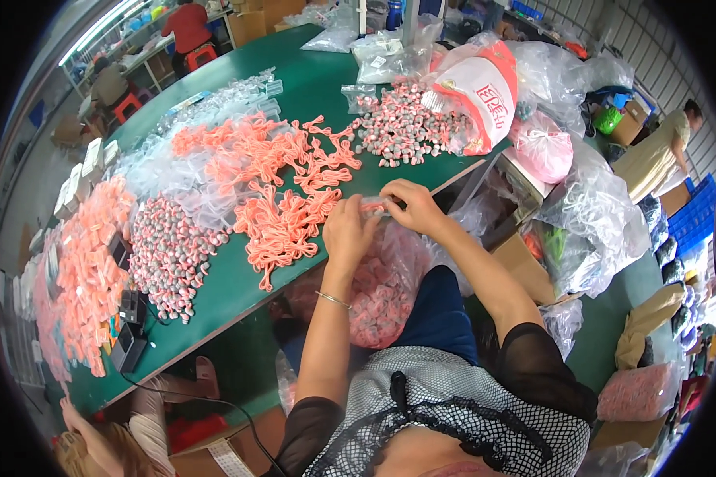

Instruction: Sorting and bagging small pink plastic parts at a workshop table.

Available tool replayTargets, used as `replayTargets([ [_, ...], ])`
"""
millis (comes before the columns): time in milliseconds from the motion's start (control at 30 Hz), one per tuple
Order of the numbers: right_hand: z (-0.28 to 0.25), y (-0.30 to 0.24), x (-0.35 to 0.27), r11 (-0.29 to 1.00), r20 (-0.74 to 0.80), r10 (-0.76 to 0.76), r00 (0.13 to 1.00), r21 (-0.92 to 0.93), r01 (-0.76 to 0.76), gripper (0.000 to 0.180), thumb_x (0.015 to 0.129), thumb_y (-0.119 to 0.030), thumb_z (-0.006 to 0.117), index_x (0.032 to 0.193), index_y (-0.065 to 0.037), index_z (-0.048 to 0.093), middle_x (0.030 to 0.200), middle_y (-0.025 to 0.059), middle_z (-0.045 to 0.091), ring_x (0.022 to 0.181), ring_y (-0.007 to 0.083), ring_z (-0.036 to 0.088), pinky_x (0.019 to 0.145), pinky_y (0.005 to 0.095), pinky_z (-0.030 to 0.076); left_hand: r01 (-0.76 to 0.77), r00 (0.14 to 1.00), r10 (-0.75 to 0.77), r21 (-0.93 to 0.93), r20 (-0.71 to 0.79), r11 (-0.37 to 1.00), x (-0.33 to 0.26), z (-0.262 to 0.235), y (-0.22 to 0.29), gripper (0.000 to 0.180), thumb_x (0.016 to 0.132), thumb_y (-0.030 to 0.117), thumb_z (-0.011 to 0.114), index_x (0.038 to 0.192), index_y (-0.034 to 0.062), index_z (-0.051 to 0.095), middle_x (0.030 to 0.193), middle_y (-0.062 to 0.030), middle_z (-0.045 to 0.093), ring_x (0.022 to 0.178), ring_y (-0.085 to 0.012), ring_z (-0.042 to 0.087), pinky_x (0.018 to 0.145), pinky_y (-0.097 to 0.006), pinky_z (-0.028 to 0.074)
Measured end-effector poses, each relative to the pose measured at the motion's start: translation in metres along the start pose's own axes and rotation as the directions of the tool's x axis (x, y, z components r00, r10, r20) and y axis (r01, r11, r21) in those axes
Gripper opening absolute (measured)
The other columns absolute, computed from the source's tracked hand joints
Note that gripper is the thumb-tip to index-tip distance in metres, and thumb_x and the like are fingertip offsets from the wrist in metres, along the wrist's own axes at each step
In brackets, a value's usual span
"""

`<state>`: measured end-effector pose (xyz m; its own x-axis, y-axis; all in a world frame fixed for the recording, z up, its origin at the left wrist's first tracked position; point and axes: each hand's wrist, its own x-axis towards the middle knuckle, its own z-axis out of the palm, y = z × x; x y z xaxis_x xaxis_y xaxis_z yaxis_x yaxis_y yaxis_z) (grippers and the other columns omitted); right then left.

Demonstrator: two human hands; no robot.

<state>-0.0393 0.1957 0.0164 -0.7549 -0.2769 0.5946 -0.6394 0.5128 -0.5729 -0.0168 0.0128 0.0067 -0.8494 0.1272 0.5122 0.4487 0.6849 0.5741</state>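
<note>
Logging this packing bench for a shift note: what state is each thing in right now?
Left hand: pinching a small clear packet with the right hand.
Right hand: closed on the small clear packet, at the table edge.
Orange cords: loose, in tangled bundles on the green table.
Earplug pile: spilled out of the sack.
White and red sack: open, lying on its side.
Bag on lap: open, partly filled.

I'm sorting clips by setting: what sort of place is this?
Probably a small packing workshop: a long green worktable heaped with coral-pink cords, small pink-and-grey pieces, clear plastic bags, and cardboard boxes.
</note>
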Motion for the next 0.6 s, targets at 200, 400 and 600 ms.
replayTargets([
  [200, -0.003, -0.007, -0.008, 0.992, -0.081, -0.102, 0.991, -0.088, 0.095, 0.016, 0.077, -0.004, 0.066, 0.093, -0.002, 0.063, 0.088, 0.0136, 0.064, 0.077, 0.0298, 0.064, 0.066, 0.0370, 0.052, -0.010, 1.000, 0.010, -0.034, 0.005, 0.999, 0.000, 0.001, 0.003, 0.042, 0.077, 0.022, 0.073, 0.112, 0.0037, 0.062, 0.097, -0.0128, 0.062, 0.089, -0.0319, 0.062, 0.074, -0.042, 0.050],
  [400, 0.008, -0.003, -0.017, 0.998, -0.135, -0.068, 0.989, -0.023, 0.066, 0.015, 0.079, -0.004, 0.067, 0.094, -0.002, 0.065, 0.090, 0.0136, 0.065, 0.079, 0.0298, 0.065, 0.069, 0.0365, 0.053, 0.039, 0.999, -0.042, -0.124, -0.022, 0.991, 0.000, 0.006, -0.009, 0.024, 0.084, 0.017, 0.065, 0.102, 0.0011, 0.067, 0.088, -0.0159, 0.064, 0.081, -0.0335, 0.063, 0.072, -0.042, 0.050],
  [600, 0.011, 0.001, -0.020, 0.998, -0.161, -0.065, 0.985, -0.021, 0.063, 0.014, 0.079, -0.003, 0.066, 0.094, -0.002, 0.064, 0.092, 0.0116, 0.065, 0.079, 0.0283, 0.065, 0.069, 0.0353, 0.053, 0.092, 0.995, -0.096, -0.155, -0.020, 0.984, 0.003, 0.009, -0.009, 0.022, 0.083, 0.017, 0.067, 0.096, -0.0012, 0.068, 0.081, -0.0161, 0.064, 0.075, -0.0311, 0.064, 0.067, -0.040, 0.050],
])
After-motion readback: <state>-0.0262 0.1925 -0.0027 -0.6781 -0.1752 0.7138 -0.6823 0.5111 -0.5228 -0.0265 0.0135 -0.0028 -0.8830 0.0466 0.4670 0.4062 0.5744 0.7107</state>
